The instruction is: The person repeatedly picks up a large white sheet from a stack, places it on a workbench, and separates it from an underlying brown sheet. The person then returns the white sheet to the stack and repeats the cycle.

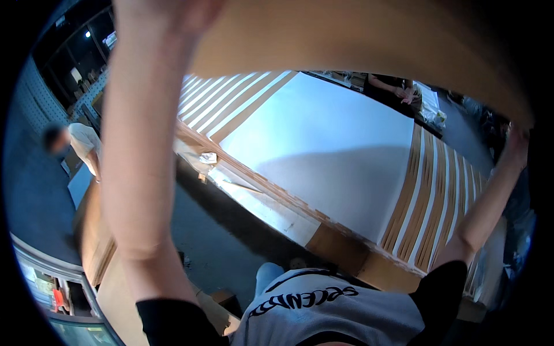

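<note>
A large brown cardboard sheet (pixel 358 40) is raised high in front of me and fills the top of the view. My left hand (pixel 167 14) grips its left end, though the fingers are partly cut off by the upper edge. At the sheet's far right corner my right hand (pixel 515 147) is closed on it, small and dim. Below lies a stack of flat sheets; its top sheet (pixel 323 127) has a wide white middle and brown-and-white stripes at both ends. A shadow falls across the white part.
Brown cardboard (pixel 340 254) lies along the stack's near side. A crumpled white scrap (pixel 208 157) sits by its left edge. Another person (pixel 85 144) stands at the left by cardboard sheets (pixel 95 230). Across the stack a person's hands (pixel 404 92) are beside a white package (pixel 430 106).
</note>
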A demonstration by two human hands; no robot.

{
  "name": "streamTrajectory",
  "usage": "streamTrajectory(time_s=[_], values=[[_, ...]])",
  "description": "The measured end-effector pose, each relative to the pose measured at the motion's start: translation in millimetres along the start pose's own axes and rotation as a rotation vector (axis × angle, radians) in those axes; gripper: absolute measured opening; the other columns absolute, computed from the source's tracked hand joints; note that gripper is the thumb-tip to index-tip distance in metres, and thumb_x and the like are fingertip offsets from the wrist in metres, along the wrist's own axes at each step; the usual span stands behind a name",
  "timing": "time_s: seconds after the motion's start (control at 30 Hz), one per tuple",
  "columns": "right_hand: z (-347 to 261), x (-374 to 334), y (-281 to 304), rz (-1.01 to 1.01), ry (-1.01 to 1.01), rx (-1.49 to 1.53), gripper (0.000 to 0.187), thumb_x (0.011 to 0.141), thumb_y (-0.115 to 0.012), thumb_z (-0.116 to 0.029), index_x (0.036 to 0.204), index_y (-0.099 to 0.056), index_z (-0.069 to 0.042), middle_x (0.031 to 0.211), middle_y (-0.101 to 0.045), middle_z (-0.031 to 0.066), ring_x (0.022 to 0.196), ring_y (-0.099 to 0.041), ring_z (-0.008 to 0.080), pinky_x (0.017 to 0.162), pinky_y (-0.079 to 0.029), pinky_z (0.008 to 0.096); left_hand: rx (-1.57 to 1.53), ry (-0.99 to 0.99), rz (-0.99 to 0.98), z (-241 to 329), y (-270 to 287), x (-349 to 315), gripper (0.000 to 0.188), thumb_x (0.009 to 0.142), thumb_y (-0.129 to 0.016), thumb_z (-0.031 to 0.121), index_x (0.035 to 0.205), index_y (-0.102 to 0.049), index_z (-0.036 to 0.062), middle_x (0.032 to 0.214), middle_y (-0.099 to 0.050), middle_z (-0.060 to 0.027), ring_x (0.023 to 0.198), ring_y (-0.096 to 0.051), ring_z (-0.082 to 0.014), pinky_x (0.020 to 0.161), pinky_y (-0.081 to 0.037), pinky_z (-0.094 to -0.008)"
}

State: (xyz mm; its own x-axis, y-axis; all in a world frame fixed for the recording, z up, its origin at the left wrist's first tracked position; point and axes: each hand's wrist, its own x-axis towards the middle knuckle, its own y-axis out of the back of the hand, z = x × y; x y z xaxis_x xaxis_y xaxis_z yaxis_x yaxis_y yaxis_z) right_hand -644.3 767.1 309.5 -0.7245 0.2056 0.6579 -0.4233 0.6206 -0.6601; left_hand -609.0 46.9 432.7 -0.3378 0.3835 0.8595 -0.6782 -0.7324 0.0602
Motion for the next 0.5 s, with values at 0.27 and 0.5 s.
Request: streamTrajectory(time_s=[0.27, 0.5], values=[[171.9, -212.4, -85.4, 0.728, 0.564, -1.088, 0.05, 0.086, -0.051, -0.035, 0.123, -0.044, -0.002, 0.121, -0.048, 0.0145, 0.111, -0.047, 0.0234, 0.093, -0.039, 0.0392, -0.335, 0.301, 0.911, -191.0, 64.8, -197.2, 0.031, 0.085, -0.057, 0.016, 0.113, -0.05, 0.0038, 0.109, -0.056, -0.0063, 0.103, -0.052, -0.0164, 0.092, -0.038, -0.0314], [342.9, -373.5, -74.0, 1.271, -0.246, -0.98, 0.033, 0.084, -0.055, -0.04, 0.098, -0.054, -0.011, 0.075, -0.055, -0.0004, 0.057, -0.046, 0.0093, 0.046, -0.036, 0.0234, -0.246, 0.983, 0.951, -303.8, 103.5, -358.9, 0.057, 0.079, -0.064, 0.03, 0.12, -0.045, -0.0057, 0.117, -0.051, -0.0085, 0.109, -0.044, -0.0174, 0.095, -0.031, -0.031]])
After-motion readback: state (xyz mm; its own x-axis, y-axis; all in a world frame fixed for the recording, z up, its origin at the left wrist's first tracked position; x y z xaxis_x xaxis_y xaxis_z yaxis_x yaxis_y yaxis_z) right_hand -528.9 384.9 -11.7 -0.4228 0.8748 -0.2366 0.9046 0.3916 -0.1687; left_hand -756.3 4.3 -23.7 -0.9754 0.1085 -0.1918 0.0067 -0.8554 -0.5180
